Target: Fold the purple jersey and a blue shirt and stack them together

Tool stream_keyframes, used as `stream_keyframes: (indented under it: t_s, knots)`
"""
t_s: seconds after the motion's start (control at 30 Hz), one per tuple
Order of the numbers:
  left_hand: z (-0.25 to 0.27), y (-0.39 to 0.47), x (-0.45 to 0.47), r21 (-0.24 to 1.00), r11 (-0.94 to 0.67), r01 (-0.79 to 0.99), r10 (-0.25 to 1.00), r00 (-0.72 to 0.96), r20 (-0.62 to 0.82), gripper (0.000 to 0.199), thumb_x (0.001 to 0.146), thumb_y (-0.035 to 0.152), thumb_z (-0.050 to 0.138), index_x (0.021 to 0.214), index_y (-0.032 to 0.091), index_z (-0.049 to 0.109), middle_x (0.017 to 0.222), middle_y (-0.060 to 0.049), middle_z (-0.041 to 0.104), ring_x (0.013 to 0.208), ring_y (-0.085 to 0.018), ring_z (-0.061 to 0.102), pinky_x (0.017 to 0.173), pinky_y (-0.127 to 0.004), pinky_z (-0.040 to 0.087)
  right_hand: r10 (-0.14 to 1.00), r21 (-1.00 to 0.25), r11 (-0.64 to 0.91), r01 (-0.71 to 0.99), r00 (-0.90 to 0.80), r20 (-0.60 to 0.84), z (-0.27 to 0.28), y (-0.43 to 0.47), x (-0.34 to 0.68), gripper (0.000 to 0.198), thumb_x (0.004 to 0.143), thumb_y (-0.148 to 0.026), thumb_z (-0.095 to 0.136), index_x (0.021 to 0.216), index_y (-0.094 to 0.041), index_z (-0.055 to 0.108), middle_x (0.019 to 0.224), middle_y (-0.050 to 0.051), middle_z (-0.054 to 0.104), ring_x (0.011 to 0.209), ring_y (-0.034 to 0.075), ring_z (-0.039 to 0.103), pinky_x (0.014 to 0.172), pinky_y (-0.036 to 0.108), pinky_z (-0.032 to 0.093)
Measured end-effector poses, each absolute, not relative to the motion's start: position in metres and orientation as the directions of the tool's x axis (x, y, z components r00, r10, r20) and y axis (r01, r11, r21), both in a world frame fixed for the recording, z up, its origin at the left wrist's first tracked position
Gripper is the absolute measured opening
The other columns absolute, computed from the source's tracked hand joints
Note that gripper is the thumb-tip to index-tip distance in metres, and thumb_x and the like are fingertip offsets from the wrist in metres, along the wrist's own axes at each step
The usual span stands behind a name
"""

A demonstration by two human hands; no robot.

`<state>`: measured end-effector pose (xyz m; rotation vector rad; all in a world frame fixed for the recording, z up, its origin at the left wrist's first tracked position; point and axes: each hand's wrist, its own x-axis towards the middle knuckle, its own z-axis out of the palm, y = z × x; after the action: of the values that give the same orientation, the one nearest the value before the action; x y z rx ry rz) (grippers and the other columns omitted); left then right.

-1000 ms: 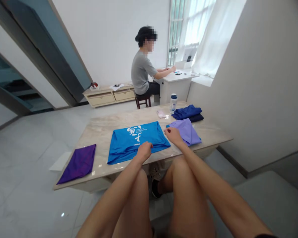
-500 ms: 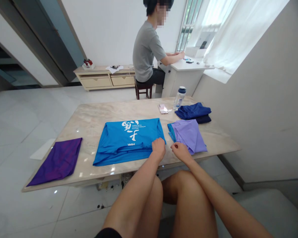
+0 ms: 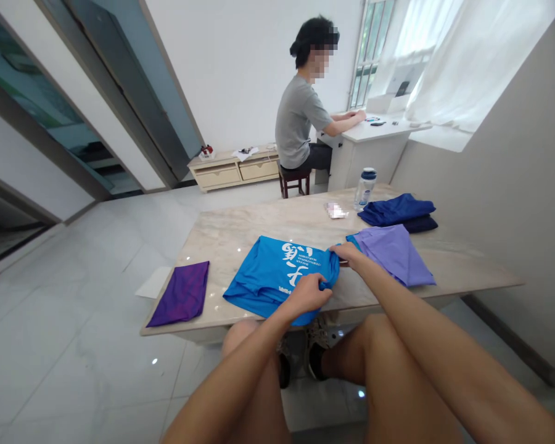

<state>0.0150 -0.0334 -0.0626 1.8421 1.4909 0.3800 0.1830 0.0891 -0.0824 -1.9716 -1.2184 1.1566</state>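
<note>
A blue T-shirt [image 3: 263, 277] with white lettering lies partly folded on the marble-patterned table [image 3: 240, 216]. My left hand [image 3: 309, 292] pinches the shirt at its right side, near the front, where the cloth bunches up. Farther back, my right hand [image 3: 346, 254] grips the shirt's far right corner. Just right of that hand rests a folded lilac garment [image 3: 395, 253], with a bit of blue cloth showing at its left edge. On the left end of the table lies a folded purple garment [image 3: 182, 293].
Dark blue folded clothes [image 3: 398, 211] and a water bottle [image 3: 365, 190] stand at the back right, beside a small pinkish packet [image 3: 335, 210]. Beyond the table a person [image 3: 300, 117] sits on a stool at a white desk [image 3: 374, 151]. A low cabinet [image 3: 222, 176] stands by the wall.
Both hands have taken hold of the blue T-shirt's right side, which is now gathered and pulled inward. My right hand has moved from beside the lilac garment to the shirt. The view has shifted left.
</note>
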Motion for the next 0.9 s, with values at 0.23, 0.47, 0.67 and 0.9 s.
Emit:
stream_keyframes:
  t_s: [0.23, 0.47, 0.67, 0.9]
  knots:
    - [-0.083, -0.047, -0.075, 0.794, 0.079, 0.603, 0.985, 0.076, -0.156, 0.026, 0.085, 0.020, 0.067, 0.108, 0.015, 0.076, 0.091, -0.003, 0.074, 0.084, -0.021, 0.065, 0.080, -0.031, 0.048, 0.953, -0.729, -0.303, 0.613, 0.214, -0.216, -0.083, 0.110, 0.110, 0.024, 0.096, -0.035, 0.068, 0.076, -0.020, 0.071, 0.063, 0.006, 0.069, 0.065, 0.022, 0.072, 0.063, 0.027, 0.054]
    - [-0.109, -0.029, -0.166, 0.878, 0.239, 0.415, 0.971, -0.126, -0.205, 0.010, 0.079, 0.022, 0.062, 0.074, 0.023, 0.054, 0.068, 0.006, 0.048, 0.067, -0.015, 0.046, 0.063, -0.027, 0.033, 0.965, -0.741, -0.257, 0.620, 0.117, -0.236, -0.090, 0.132, 0.040, 0.023, 0.095, -0.031, 0.063, 0.078, -0.021, 0.073, 0.062, 0.006, 0.074, 0.070, 0.024, 0.077, 0.072, 0.028, 0.059]
    - [-0.139, -0.029, -0.203, 0.906, 0.284, 0.312, 0.947, -0.241, -0.214, 0.007, 0.073, 0.029, 0.060, 0.073, 0.023, 0.056, 0.067, 0.005, 0.046, 0.066, -0.015, 0.044, 0.062, -0.027, 0.031, 0.970, -0.704, -0.238, 0.669, 0.121, -0.213, -0.097, 0.135, -0.005, 0.021, 0.097, -0.034, 0.062, 0.084, -0.022, 0.075, 0.068, 0.008, 0.076, 0.091, 0.028, 0.079, 0.089, 0.034, 0.059]
    - [-0.150, -0.035, -0.231, 0.901, 0.363, 0.238, 0.912, -0.288, -0.292, 0.018, 0.074, 0.031, 0.062, 0.085, 0.019, 0.070, 0.071, 0.003, 0.060, 0.070, -0.018, 0.055, 0.067, -0.028, 0.041, 0.987, -0.703, -0.150, 0.695, 0.062, -0.149, -0.107, 0.127, -0.041, 0.027, 0.104, -0.036, 0.059, 0.092, -0.021, 0.077, 0.084, 0.010, 0.082, 0.096, 0.028, 0.080, 0.092, 0.034, 0.059]
